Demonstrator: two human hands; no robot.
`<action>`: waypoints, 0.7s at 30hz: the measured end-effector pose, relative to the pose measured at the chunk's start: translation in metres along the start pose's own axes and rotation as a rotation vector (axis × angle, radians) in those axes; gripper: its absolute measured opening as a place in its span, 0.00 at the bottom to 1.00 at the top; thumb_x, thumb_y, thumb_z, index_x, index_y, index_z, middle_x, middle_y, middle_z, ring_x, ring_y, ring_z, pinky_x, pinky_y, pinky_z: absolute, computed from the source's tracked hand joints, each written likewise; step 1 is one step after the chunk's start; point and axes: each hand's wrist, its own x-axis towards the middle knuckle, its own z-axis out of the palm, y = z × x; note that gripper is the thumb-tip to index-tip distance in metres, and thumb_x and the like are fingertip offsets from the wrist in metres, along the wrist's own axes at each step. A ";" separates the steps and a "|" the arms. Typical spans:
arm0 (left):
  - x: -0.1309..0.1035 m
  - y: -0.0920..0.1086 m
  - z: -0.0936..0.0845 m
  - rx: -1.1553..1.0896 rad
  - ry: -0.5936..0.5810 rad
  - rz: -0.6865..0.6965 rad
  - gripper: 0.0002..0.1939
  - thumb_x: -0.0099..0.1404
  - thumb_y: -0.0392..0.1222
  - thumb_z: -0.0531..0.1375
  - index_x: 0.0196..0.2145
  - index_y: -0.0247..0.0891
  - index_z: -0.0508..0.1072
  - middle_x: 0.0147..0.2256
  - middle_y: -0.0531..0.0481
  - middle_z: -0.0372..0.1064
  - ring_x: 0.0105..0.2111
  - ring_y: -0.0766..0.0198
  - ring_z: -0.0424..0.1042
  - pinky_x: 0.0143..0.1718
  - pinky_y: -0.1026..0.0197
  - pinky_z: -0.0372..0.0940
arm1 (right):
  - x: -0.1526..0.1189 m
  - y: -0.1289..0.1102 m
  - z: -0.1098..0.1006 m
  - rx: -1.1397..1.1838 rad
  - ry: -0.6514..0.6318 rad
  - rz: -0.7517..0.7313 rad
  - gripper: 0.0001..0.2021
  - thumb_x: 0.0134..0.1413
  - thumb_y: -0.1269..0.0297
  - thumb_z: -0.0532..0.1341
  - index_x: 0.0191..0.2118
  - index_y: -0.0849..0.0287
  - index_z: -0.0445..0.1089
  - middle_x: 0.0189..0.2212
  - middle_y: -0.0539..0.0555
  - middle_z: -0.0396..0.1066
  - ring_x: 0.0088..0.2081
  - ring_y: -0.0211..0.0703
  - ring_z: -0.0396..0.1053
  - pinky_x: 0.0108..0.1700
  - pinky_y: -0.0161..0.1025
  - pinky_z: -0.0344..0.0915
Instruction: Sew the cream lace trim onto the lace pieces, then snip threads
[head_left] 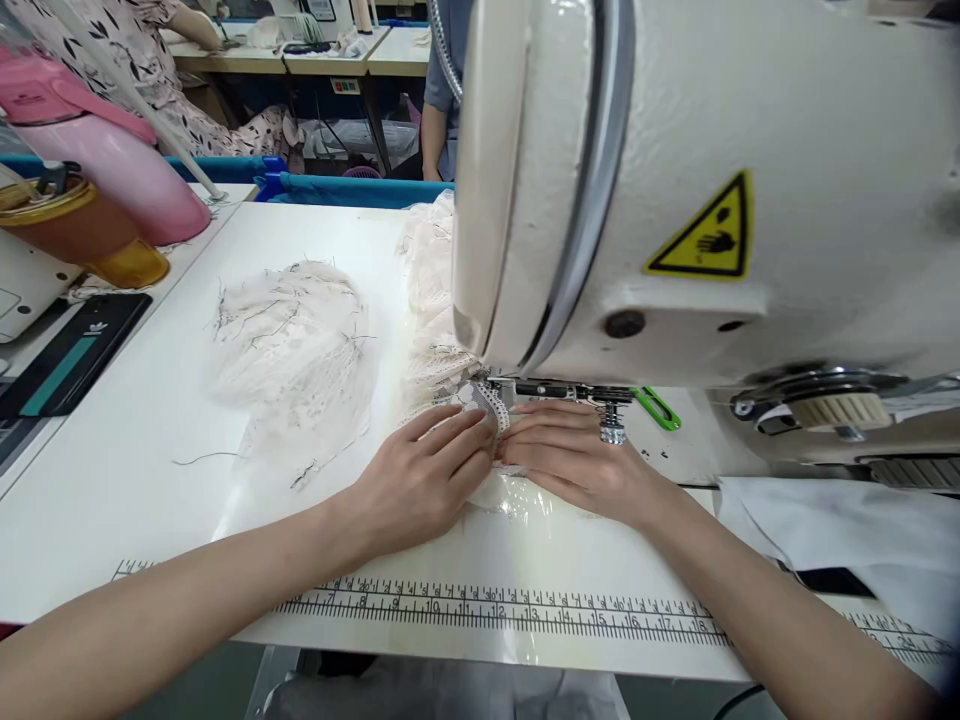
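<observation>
A strip of white lace trim [491, 402] lies under the needle area of a sewing machine [675, 120]. My left hand [424, 480] is on its left side, fingers bent and closed on the lace. From the right, my right hand [581, 460] meets it, fingers together and tips pinching the lace edge; the thumb is hidden. Behind my left hand, a gathered heap of pale lace fabric [435, 300] runs back along the machine head. The needle itself is hidden from sight.
A pile of pale scraps and threads [300, 340] lies left. A green thread snipper [658, 408] sits behind my right hand. White cloth [847, 530] lies right, a black phone [75, 355] and pink bottle [112, 150] left. A printed ruler [495, 612] edges the table. Other people sit beyond.
</observation>
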 end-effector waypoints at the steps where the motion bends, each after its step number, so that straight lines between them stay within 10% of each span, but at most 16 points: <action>1: -0.001 0.000 0.002 -0.034 -0.019 -0.008 0.09 0.66 0.30 0.52 0.41 0.31 0.70 0.47 0.41 0.73 0.51 0.56 0.72 0.52 0.53 0.69 | -0.001 0.000 0.000 0.002 -0.004 0.005 0.05 0.59 0.73 0.60 0.38 0.59 0.72 0.35 0.50 0.78 0.41 0.38 0.75 0.51 0.40 0.72; 21: 0.001 0.003 0.011 -0.100 -0.082 -0.049 0.13 0.65 0.28 0.51 0.46 0.28 0.68 0.51 0.37 0.71 0.55 0.53 0.68 0.51 0.53 0.72 | -0.008 0.002 -0.001 -0.227 -0.029 0.096 0.07 0.62 0.69 0.56 0.39 0.55 0.71 0.32 0.48 0.76 0.35 0.34 0.73 0.37 0.34 0.67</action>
